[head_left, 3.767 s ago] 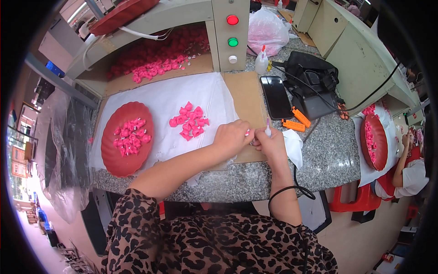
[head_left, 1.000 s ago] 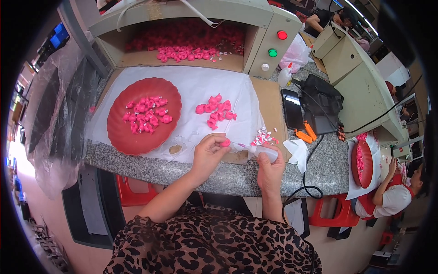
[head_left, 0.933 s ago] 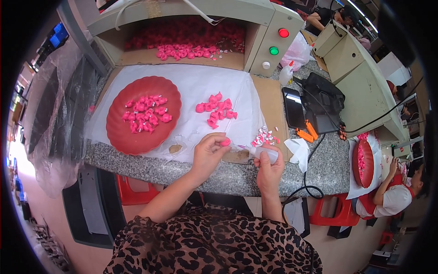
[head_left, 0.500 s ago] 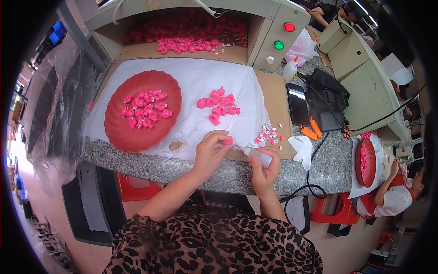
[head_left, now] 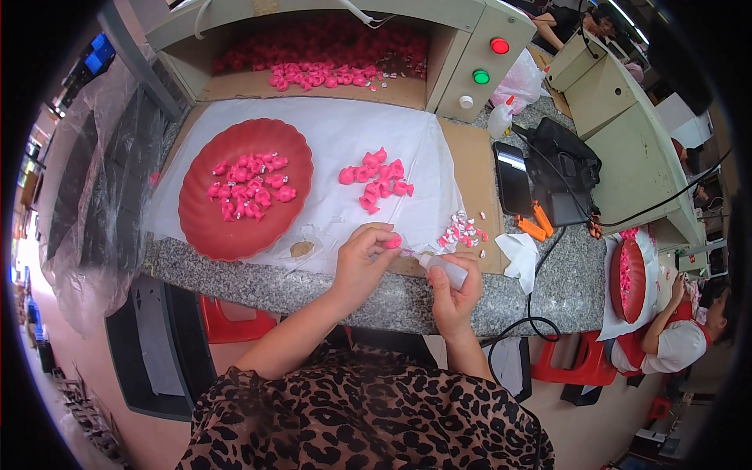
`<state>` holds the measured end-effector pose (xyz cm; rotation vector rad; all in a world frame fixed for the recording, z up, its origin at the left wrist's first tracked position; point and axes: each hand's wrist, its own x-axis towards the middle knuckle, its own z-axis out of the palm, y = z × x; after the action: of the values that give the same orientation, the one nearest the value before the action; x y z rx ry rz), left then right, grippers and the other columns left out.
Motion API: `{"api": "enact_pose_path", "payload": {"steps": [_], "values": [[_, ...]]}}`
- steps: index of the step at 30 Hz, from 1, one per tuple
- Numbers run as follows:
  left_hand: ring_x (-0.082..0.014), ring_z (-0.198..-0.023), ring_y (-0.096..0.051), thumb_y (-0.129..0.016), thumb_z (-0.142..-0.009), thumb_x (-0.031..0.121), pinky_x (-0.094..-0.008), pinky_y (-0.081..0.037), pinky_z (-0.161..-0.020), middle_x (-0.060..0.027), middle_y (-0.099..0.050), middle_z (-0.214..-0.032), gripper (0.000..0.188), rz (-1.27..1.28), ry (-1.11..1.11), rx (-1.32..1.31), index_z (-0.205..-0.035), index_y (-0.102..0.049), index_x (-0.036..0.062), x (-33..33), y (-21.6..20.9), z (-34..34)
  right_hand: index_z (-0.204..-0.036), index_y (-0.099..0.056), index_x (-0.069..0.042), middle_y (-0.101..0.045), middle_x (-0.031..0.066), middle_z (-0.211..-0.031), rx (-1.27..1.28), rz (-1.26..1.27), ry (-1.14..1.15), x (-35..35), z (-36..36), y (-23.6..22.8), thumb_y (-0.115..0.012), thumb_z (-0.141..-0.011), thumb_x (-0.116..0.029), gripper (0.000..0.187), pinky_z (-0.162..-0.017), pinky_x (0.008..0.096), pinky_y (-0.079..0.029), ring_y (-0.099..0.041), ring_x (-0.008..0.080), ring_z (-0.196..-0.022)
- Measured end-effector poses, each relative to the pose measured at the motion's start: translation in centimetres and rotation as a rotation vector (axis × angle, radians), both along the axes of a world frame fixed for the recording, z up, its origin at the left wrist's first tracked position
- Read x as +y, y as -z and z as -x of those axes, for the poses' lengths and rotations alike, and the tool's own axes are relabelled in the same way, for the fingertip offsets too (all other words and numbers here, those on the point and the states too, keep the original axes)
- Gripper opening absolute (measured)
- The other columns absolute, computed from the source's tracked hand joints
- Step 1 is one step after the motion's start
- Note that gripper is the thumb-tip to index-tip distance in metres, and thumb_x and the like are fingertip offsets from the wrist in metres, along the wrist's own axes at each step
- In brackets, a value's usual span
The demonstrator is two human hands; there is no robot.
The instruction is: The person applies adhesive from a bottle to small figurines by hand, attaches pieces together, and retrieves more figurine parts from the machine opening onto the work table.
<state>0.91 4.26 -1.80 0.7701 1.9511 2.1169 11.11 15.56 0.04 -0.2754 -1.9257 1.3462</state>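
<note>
Between the fingertips of my left hand (head_left: 362,262) is a small pink figurine piece (head_left: 392,242). My right hand (head_left: 457,295) grips a small translucent squeeze bottle (head_left: 446,271), tilted so its thin nozzle points at the piece. Whether the tip touches it I cannot tell. Beyond my hands, a loose cluster of pink figurine pieces (head_left: 380,179) lies on white paper (head_left: 329,133). On the left, a scalloped red plate (head_left: 207,235) holds several pink pieces with small silvery-white parts. A pile of tiny pink-and-white parts (head_left: 462,233) lies just past my right hand.
At the back, an open-fronted machine (head_left: 458,70) houses a heap of pink pieces (head_left: 329,77). To the right are a phone (head_left: 511,178), a black bag (head_left: 560,164), orange-handled tools (head_left: 533,227), a white tissue (head_left: 518,258) and a cable (head_left: 540,329). Another person (head_left: 674,337) sits far right.
</note>
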Motion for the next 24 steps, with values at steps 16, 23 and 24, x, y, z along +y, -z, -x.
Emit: {"api": "enact_pose_path", "payload": {"steps": [16, 23, 24], "values": [[-0.0123, -0.077, -0.057, -0.06, -0.071, -0.005, -0.0216, -0.049, -0.065, -0.0112, -0.052, -0.099, 0.017, -0.009, 0.019, -0.039, -0.086, -0.054, -0.0009, 0.0, 0.03, -0.03, -0.088, -0.049, 0.001, -0.052, 0.0124, -0.079, 0.0, 0.034, 0.009, 0.12, 0.0, 0.19, -0.06, -0.075, -0.008, 0.019, -0.062, 0.0261, -0.04, -0.05, 0.0187, -0.068], [-0.012, -0.078, -0.057, -0.06, -0.071, -0.005, -0.0217, -0.049, -0.066, -0.0109, -0.052, -0.098, 0.017, -0.027, 0.026, -0.044, -0.087, -0.054, -0.0003, 0.03, 0.29, 0.03, -0.089, -0.047, 0.002, -0.049, 0.0105, -0.082, -0.002, -0.019, -0.024, 0.59, 0.04, 0.65, -0.057, -0.078, -0.007, 0.018, -0.057, 0.0232, -0.042, -0.051, 0.0151, -0.064], [-0.0119, -0.078, -0.057, -0.06, -0.071, -0.005, -0.0217, -0.049, -0.066, -0.0109, -0.052, -0.098, 0.018, -0.032, 0.026, -0.052, -0.087, -0.054, -0.0002, 0.04, 0.26, 0.01, -0.09, -0.045, 0.002, -0.046, 0.0086, -0.084, -0.01, -0.082, -0.04, 0.75, 0.04, 0.73, -0.054, -0.08, -0.006, 0.016, -0.053, 0.0201, -0.043, -0.051, 0.0114, -0.061]]}}
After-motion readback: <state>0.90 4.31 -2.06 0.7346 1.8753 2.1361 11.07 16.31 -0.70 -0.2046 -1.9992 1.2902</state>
